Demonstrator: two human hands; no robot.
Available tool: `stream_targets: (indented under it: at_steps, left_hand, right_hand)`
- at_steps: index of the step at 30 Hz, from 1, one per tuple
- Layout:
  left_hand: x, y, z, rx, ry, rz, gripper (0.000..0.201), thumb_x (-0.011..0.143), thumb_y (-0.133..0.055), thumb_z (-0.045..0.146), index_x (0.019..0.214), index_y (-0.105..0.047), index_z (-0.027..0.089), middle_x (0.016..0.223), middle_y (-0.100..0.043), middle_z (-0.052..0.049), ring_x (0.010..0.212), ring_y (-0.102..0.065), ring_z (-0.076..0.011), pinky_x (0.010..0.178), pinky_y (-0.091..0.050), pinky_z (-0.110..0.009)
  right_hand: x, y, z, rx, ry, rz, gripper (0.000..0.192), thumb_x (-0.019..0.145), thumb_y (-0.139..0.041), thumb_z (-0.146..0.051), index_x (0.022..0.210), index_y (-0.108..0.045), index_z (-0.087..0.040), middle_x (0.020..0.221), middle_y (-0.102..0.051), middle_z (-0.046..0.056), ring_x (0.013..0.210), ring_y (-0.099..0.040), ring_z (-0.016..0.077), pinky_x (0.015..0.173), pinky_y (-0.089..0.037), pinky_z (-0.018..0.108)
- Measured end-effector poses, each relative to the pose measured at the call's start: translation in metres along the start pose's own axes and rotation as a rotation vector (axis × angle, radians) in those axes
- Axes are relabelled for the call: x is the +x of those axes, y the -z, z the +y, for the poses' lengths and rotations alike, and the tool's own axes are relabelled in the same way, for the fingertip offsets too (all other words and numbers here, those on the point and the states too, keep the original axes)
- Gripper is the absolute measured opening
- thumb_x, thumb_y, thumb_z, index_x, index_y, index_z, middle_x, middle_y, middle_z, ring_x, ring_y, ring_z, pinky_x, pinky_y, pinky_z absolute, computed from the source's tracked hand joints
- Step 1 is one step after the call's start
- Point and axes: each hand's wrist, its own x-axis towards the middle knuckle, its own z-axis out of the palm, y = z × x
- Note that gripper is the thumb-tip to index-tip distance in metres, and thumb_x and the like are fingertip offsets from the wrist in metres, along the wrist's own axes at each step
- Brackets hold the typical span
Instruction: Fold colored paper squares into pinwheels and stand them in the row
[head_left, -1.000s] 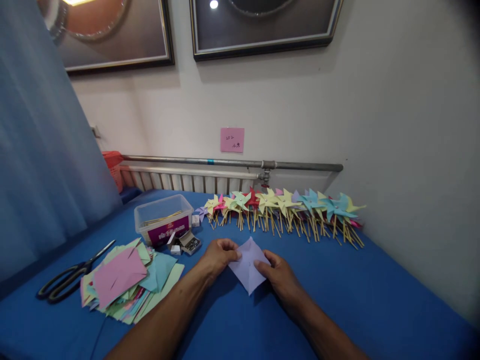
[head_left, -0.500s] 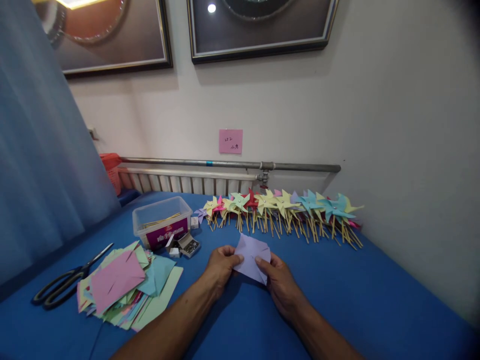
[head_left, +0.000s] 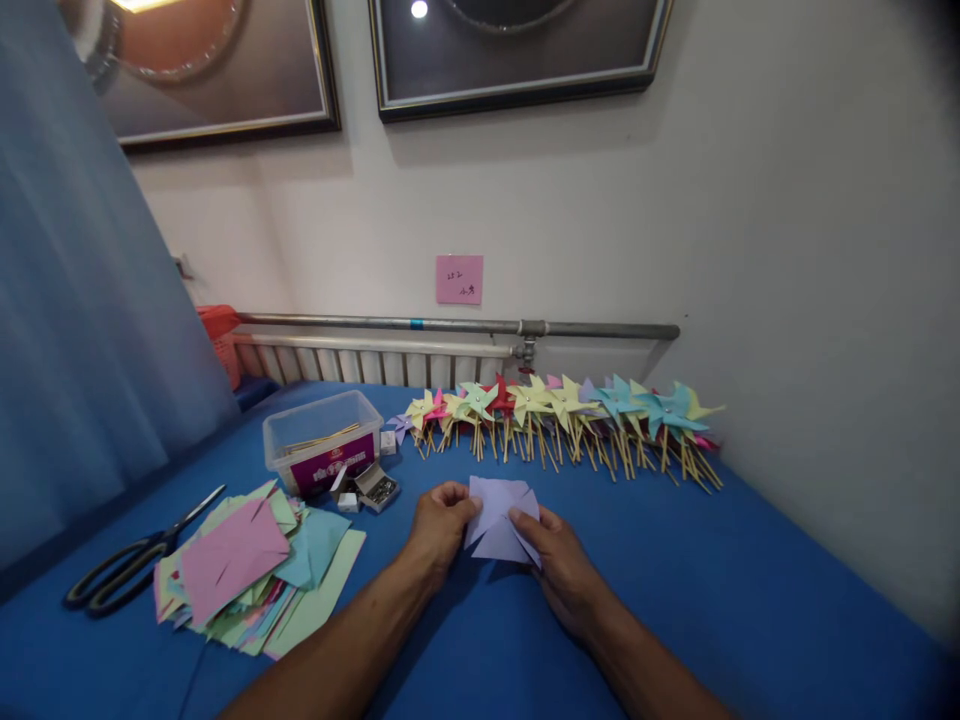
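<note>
Two hands share one grip on a single lilac paper square (head_left: 499,520), held just above the blue desk (head_left: 750,590) in front of the person. The left hand (head_left: 439,525) pinches its left edge between thumb and fingers; the right hand (head_left: 551,560) pinches the right side, with a cut corner folded in toward the middle. Both are closed on the paper, not wide.

The thin sheet could tear along its cut slits if the hands pull apart too hard, and a folded corner could spring back if one pinch loosens.

Left of the hands lies one loose pile of coloured paper squares (head_left: 247,570), too many to count, a pink one on top. One pair of black scissors (head_left: 127,565) rests beside it. Behind stands one clear plastic box (head_left: 322,450) with sticks inside, and just beside it several small boxes of pins (head_left: 375,488), about four. Along the wall lies one long row of finished pinwheels (head_left: 562,415), well over a dozen. One pink note (head_left: 459,279) hangs on the wall.
</note>
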Motion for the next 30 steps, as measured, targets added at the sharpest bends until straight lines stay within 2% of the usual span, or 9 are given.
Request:
stream_targets:
  at_steps: [7, 15, 21, 30]
  left_hand:
    - [-0.002, -0.002, 0.0, 0.046, -0.064, -0.022, 0.029, 0.053, -0.082, 0.033, 0.063, -0.063, 0.015, 0.052, -0.057, 0.004, 0.047, -0.043, -0.0074, 0.049, -0.031, -0.022]
    - [0.001, -0.001, -0.001, 0.062, -0.101, 0.022, 0.028, 0.053, -0.082, 0.033, 0.063, -0.063, 0.015, 0.051, -0.054, 0.006, 0.048, -0.042, -0.0071, 0.05, -0.032, -0.022]
    - [0.001, -0.001, -0.003, 0.068, -0.114, 0.002, 0.026, 0.055, -0.079, 0.032, 0.065, -0.062, 0.015, 0.052, -0.054, 0.006, 0.047, -0.041, -0.0071, 0.049, -0.031, -0.022]
    - [-0.007, -0.002, 0.001, 0.226, -0.225, -0.035, 0.015, 0.065, -0.072, 0.028, 0.071, -0.067, 0.015, 0.059, -0.059, 0.003, 0.054, -0.047, -0.0095, 0.053, -0.035, -0.022]
  right_hand:
    - [0.006, 0.006, 0.012, -0.035, 0.017, 0.104, 0.042, 0.065, -0.085, -0.038, 0.096, -0.073, -0.013, 0.08, -0.077, 0.008, 0.067, -0.069, 0.0219, 0.059, -0.053, 0.029]
    - [0.008, 0.007, 0.014, -0.047, 0.022, 0.064, 0.043, 0.066, -0.084, -0.04, 0.097, -0.073, -0.012, 0.081, -0.077, 0.008, 0.068, -0.069, 0.0218, 0.06, -0.053, 0.029]
    - [0.007, 0.008, 0.014, -0.091, 0.032, 0.088, 0.044, 0.065, -0.084, -0.041, 0.096, -0.073, -0.012, 0.078, -0.076, 0.007, 0.065, -0.067, 0.0208, 0.06, -0.053, 0.03]
    - [0.01, 0.01, 0.019, -0.082, 0.022, 0.132, 0.038, 0.065, -0.082, -0.038, 0.092, -0.074, -0.013, 0.075, -0.076, 0.007, 0.063, -0.067, 0.0201, 0.058, -0.052, 0.029]
